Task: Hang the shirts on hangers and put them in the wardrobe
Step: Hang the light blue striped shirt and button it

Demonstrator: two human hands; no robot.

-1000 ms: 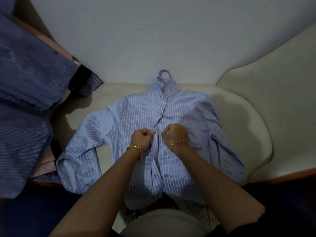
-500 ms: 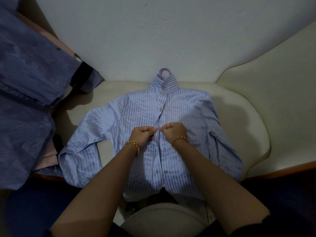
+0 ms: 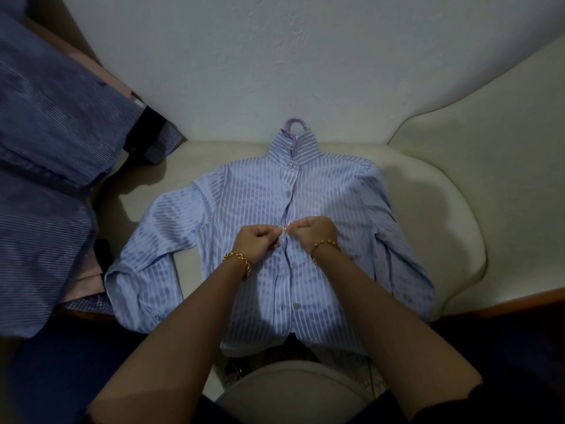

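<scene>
A light blue striped shirt (image 3: pixel 336 197) lies face up on a cream seat cushion (image 3: pixel 452 228), sleeves spread to both sides. The lilac hook of a hanger (image 3: pixel 294 125) sticks out above its collar. My left hand (image 3: pixel 258 241) and my right hand (image 3: pixel 316 232) meet at the button placket mid-chest, each pinching an edge of the shirt front around a button. Several buttons below my hands and above them show along the placket.
Darker blue striped shirts (image 3: pixel 46 166) hang or lie piled at the left, with a pink one (image 3: pixel 88 276) under them. A white wall (image 3: pixel 275 56) rises behind the seat. The cream sofa arm (image 3: pixel 504 133) curves at the right.
The view has shifted slightly and both hands have moved a little up the placket, staying pinched together at the shirt front.
</scene>
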